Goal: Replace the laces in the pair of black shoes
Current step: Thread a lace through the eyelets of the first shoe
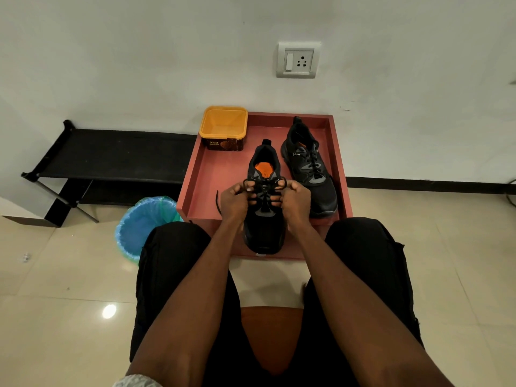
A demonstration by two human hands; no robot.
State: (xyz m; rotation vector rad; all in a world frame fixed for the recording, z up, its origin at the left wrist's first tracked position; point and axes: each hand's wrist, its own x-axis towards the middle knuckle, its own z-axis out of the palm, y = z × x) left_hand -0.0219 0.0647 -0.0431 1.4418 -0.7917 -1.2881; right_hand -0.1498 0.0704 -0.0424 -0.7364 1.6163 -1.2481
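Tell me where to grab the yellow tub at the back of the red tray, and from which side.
Take the yellow tub by its rim, from above. It stands upright and open at the red tray's far left corner; probably grip the near or right edge, since tray walls crowd the others.

**A:** quick headcount, how many shoes?

**B:** two black shoes: one shoe point(264, 219) around 6 o'clock on the red tray point(201, 174), the second shoe point(310, 169) up at 2 o'clock. One lace point(264, 183) being worked, one tray.

**A:** tubs? bins?

**B:** one yellow tub point(223, 127) at 11 o'clock, one blue bin point(142, 227) at 8 o'clock off the tray. Two hands: left hand point(236, 198), right hand point(296, 198). One wall socket point(297, 60), one black rack point(111, 155).
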